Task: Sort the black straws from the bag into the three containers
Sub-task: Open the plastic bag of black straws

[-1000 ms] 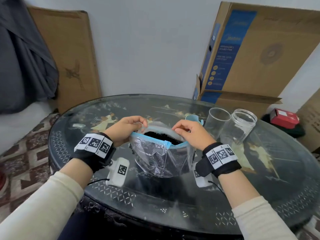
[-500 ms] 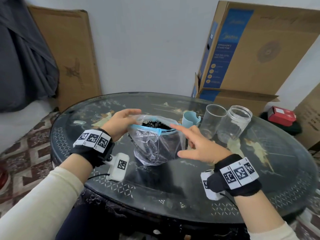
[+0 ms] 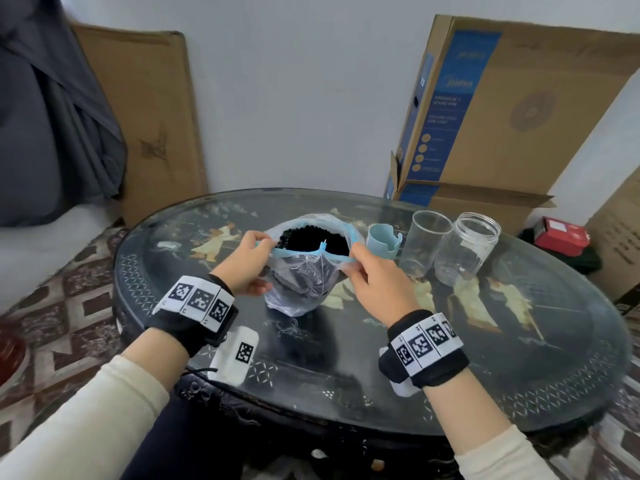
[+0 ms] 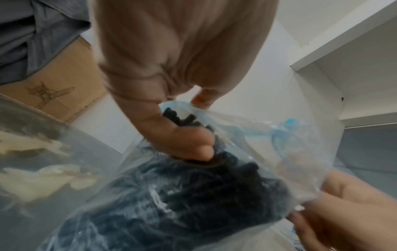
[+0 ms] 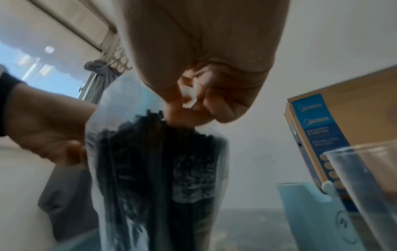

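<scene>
The round glass-topped table (image 3: 519, 358) carries everything, and its near and right stretches lie bare, which gives room to swing straws across; its curved near edge sits just below both wrists. The clear bag (image 3: 298, 289) stands upright at the table's middle, its mouth with the blue zip strip (image 3: 311, 252) pulled wide. The black straws (image 3: 311, 239) are all inside it, packed on end and showing at the mouth. Just right of the bag stand the three containers in a row: the pale blue cup (image 3: 381, 240), almost touching the bag, then the clear tumbler (image 3: 424, 242), then the glass jar (image 3: 467, 247) farthest right. None holds a straw that can be seen.

The left hand (image 3: 247, 263) pinches the zip strip at the bag's left side; the right hand (image 3: 375, 284) pinches it at the right.

The step looks to be opening the bag. Doing it well likely means keeping the left pinch so the bag stays upright, then freeing the right hand to draw a few straws. The close-set, light containers could tip if brushed.
</scene>
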The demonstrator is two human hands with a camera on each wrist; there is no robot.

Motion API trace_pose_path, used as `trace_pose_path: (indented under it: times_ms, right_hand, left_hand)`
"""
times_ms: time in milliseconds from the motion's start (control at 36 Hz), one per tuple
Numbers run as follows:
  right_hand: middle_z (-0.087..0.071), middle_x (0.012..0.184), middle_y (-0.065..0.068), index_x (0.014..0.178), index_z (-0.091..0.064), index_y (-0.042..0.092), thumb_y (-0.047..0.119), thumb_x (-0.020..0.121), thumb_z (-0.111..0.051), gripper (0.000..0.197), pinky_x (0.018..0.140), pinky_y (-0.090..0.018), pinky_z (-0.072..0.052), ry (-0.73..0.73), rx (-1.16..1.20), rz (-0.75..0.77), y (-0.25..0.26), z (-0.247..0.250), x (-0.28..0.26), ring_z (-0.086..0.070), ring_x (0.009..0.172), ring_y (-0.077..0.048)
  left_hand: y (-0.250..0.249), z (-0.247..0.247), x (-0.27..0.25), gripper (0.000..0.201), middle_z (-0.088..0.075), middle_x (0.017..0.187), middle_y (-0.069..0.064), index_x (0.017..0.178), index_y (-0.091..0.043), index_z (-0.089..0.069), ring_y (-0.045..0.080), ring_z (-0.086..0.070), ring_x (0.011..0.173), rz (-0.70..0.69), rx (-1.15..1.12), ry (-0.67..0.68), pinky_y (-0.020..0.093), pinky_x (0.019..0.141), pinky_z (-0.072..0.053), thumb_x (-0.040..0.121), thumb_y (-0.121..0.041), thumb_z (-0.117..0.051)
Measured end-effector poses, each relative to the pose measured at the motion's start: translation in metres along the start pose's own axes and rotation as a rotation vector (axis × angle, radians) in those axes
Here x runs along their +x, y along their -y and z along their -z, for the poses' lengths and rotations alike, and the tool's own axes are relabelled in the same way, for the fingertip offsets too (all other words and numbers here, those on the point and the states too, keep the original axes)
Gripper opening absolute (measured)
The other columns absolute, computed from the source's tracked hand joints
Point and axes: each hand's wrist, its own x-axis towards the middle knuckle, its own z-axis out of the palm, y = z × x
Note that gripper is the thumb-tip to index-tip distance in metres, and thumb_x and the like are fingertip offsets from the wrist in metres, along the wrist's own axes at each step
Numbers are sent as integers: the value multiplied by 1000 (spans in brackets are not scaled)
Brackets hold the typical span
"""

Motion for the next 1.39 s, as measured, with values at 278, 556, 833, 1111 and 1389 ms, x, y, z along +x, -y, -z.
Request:
trace_pose_path:
  times_ms: [278,556,833,1111,1389]
  right_hand:
    - [-61,85,4,122,-53,24,5,95,-48,33,64,-7,-45,8,420,-69,12,13,7,-60,64,-1]
    - [-47,82,-10,78,-51,3,0,85,-58,10,64,-7,-35,-159,318,-19,10,-6,2,-40,64,-8]
    - [-49,97,1,97,-67,9,7,82,-70,15,84,-16,-45,-219,371,165,10,-10,7,-55,87,-12]
    - [-51,87,3,118,-70,23,14,89,-66,31,72,-22,-42,45,182,18,-5,-29,-2,-46,66,-4]
    - [-38,61,-1,101,-57,30,26,91,-59,10,56,-18,-36,70,370,-25,3,7,5,-37,53,-8]
  left_hand:
    - [-15,-13,-10,35,-53,116,18,127,-15,-39,11,-69,59,-118,-429,30,23,54,-57,97,3,-38]
    - [-8,-22,-17,29,-54,126,24,114,-24,-42,25,-69,76,-151,-516,24,28,65,-58,94,-3,-47]
    - [-4,-19,-14,44,-65,85,13,117,-23,-34,20,-62,66,-267,-663,54,32,74,-57,90,4,-54]
    - [28,-17,1,42,-55,76,9,86,-21,-38,22,-52,67,-226,-281,-101,29,63,-50,79,13,-62]
    - [53,-20,0,37,-44,66,2,85,-19,-42,13,-44,55,-130,-102,2,25,60,-46,77,8,-67]
